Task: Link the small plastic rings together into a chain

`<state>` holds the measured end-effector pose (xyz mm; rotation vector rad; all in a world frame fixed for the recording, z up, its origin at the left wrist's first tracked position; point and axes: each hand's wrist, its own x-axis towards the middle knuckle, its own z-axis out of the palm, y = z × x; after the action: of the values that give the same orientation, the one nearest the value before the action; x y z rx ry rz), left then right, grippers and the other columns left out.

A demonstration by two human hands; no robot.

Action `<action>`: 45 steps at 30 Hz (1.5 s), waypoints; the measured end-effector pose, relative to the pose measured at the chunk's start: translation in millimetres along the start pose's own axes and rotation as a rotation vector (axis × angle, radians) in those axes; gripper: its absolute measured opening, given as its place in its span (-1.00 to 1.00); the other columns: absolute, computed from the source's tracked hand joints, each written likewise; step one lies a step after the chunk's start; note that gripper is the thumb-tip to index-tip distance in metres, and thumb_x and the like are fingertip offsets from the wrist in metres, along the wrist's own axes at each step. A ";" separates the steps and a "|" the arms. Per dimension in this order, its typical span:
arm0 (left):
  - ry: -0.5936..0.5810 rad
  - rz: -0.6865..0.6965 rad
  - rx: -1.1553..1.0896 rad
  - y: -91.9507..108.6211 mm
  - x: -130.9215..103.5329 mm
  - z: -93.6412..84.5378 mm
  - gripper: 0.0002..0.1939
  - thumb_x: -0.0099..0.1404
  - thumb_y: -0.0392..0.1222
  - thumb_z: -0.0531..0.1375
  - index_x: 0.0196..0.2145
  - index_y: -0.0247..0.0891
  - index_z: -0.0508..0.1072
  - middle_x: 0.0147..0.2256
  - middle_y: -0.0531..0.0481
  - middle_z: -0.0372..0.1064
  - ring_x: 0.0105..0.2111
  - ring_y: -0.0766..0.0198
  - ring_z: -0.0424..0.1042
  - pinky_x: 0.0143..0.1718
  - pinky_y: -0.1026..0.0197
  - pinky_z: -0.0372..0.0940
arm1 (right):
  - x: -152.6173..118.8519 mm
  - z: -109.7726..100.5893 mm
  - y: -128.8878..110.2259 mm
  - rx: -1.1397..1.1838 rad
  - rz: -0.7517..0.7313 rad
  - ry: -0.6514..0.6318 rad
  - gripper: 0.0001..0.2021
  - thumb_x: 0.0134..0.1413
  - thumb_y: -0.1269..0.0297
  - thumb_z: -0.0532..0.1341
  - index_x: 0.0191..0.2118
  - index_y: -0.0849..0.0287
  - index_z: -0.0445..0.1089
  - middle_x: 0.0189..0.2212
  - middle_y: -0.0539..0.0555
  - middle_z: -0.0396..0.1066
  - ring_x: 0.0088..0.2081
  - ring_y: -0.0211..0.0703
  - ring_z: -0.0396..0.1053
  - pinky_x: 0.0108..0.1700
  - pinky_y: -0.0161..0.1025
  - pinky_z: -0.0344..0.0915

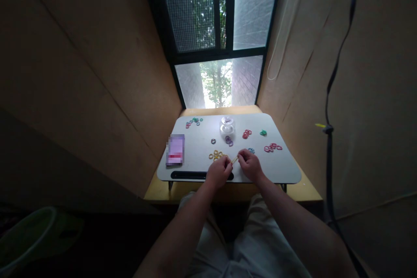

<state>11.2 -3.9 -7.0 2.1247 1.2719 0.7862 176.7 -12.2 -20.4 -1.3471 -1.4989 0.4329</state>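
Observation:
Between my two hands a thin yellow elastic band [234, 160] is stretched, pinched at each end. My left hand [220, 169] grips its left end, just in front of a pile of yellow bands [216, 154]. The other end is in the closed fingers of my right hand [249, 165], beside a few blue bands [251, 150]. Behind the hands stands a clear rounded jar [227, 128], with purple bands [229, 141] at its base. A dark band [213, 141] lies left of these.
On the white folding table [195, 145] lie red bands [246, 134], green bands [263, 132], pink bands [273, 147] and a mixed group [194, 122]. A phone with a blurred screen [175, 150] rests at the left. A black slot strip [189, 175] runs along the front edge.

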 end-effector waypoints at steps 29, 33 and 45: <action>0.130 0.015 -0.116 -3.7 1.5 4.7 -0.86 0.30 -0.17 0.09 -0.36 -0.21 0.42 -0.35 0.02 0.41 -0.32 0.26 0.36 -0.26 0.23 0.20 | -8.3 -0.5 -5.1 -0.200 -0.133 -0.222 -0.81 0.12 0.27 0.13 -0.49 0.16 0.33 -0.56 -0.01 0.35 -0.51 -0.26 0.25 -0.42 -0.34 0.12; 0.123 -0.005 -0.117 -3.8 1.0 3.8 -0.83 0.35 -0.17 0.01 -0.34 -0.21 0.35 -0.35 0.01 0.38 -0.34 0.26 0.34 -0.30 0.24 0.18 | -8.3 -0.5 -5.7 -0.190 -0.127 -0.214 -0.84 0.08 0.30 0.13 -0.50 0.15 0.30 -0.57 -0.02 0.33 -0.51 -0.26 0.25 -0.41 -0.34 0.13; 0.092 -0.017 -0.142 -1.7 -3.9 4.2 -0.83 0.37 -0.14 0.00 -0.31 -0.19 0.33 -0.40 0.05 0.37 -0.40 0.29 0.35 -0.33 0.26 0.16 | -7.9 -0.1 -7.2 -0.180 -0.083 -0.175 -0.90 0.03 0.34 0.11 -0.47 0.14 0.27 -0.58 -0.05 0.30 -0.53 -0.27 0.23 -0.44 -0.34 0.11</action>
<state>11.7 -7.3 -11.9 1.9826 1.2398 0.9484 171.8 -21.4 -18.1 -1.4092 -1.7660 0.3779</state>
